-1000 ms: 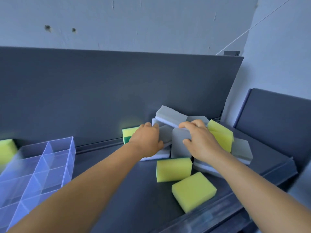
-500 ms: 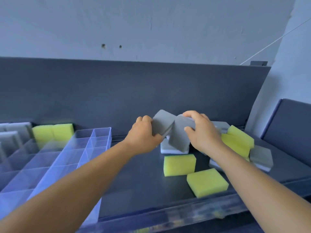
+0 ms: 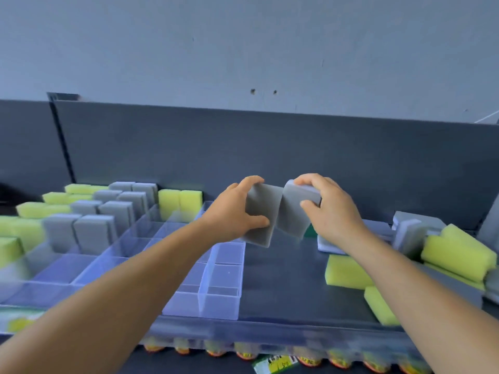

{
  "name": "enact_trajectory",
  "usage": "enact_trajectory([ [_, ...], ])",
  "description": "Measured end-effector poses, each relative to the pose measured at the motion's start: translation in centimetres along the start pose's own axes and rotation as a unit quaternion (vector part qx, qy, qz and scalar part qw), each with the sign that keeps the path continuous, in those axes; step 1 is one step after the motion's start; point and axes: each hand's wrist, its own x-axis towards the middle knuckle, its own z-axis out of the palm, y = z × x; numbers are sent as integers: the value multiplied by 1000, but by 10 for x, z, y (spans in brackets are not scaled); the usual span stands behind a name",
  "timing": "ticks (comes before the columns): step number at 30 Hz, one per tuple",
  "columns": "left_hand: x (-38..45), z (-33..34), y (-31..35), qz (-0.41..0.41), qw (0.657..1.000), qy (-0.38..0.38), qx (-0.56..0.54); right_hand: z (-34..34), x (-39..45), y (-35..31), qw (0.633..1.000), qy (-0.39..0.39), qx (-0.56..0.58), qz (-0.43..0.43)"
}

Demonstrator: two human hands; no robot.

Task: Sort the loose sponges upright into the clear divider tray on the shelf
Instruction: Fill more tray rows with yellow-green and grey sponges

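Left hand (image 3: 237, 214) and right hand (image 3: 328, 209) each pinch a grey sponge (image 3: 260, 214), (image 3: 295, 209) aloft just right of the clear divider tray (image 3: 221, 298); soft foam may, in my judgement, snag a partition and tip.

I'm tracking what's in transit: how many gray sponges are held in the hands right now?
2: one gray sponge in the left hand, one in the right hand, edges meeting above the tray's right end.

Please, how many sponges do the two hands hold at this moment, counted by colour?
Grey: 2, the left grey sponge in the left hand and the right grey sponge in the right hand
Yellow: 0
Total: 2
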Motion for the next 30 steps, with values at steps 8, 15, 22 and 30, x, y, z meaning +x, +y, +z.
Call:
enact_trajectory([
  [8,-31,-73,-58,-3,999,50,-18,46,-3,-81,999,-19,1,-42],
  [15,-69,-148,-120,-10,998,54,29,99,-11,-158,998,-37,27,-52],
  [22,-107,-205,-183,-38,996,71,35,148,-24,-222,996,-52,62,-38],
  [30,-135,-241,-235,-62,994,74,42,198,-28,-268,993,-72,81,-41],
])
